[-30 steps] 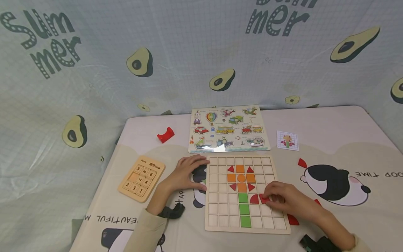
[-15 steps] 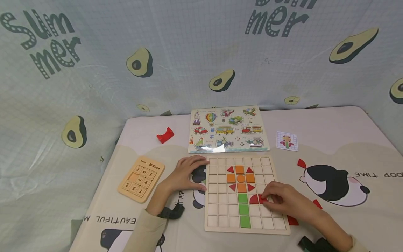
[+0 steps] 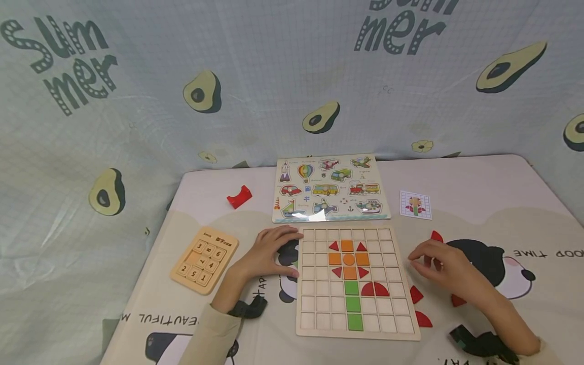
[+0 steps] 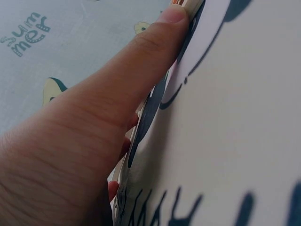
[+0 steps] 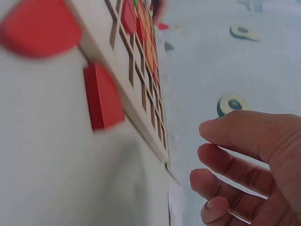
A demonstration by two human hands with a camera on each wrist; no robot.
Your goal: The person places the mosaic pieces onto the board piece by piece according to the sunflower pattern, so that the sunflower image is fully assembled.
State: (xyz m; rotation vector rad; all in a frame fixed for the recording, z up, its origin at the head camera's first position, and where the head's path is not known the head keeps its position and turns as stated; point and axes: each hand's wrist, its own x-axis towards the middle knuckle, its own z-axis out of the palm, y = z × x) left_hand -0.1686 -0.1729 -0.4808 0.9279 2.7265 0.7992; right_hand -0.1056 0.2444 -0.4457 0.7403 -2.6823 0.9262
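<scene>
- Grid board point(image 3: 356, 324): lies flat on the table point(image 3: 479, 187), between the two hands.
- Left hand point(image 3: 274, 251): fingers straight, pressing the board's left edge.
- Right hand point(image 3: 449, 271): loosely curled, holding nothing, hovering just right of the board, near loose red pieces point(image 3: 415, 294).

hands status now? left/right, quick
Left hand: open, resting against the left edge of the grid board.
Right hand: open, holding nothing, above the table beside the board.
</scene>
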